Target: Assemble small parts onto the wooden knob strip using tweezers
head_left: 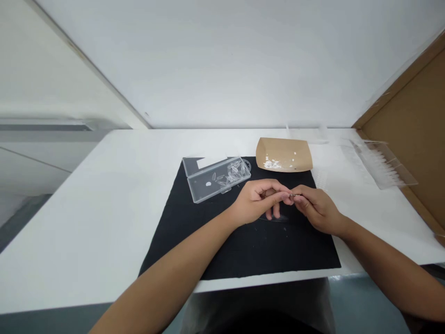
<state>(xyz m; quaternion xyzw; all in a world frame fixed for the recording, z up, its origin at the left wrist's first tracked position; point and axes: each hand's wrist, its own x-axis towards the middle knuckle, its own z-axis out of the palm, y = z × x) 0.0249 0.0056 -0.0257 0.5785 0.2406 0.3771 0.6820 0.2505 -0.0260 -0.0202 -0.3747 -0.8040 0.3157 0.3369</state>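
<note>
Over the black mat [215,246], my left hand [257,199] and my right hand [318,208] meet fingertip to fingertip. My right hand is closed, its thumb and fingers pinching a small thin dark metallic piece [295,195]. My left thumb and index finger press together at the other end of that piece; whatever lies between them is too small to make out. Its other fingers hang loosely below. Just beyond my left hand lies an open clear plastic case [203,191] with several clear, curved, nail-shaped pieces [237,170] in it.
Behind my hands, a brown paper tray [285,147] holds small white bits [272,164]. Clear plastic sheets with rows of pointed shapes [382,164] lie at the right, near a cardboard panel [410,111]. The white table [86,222] backs onto a white wall.
</note>
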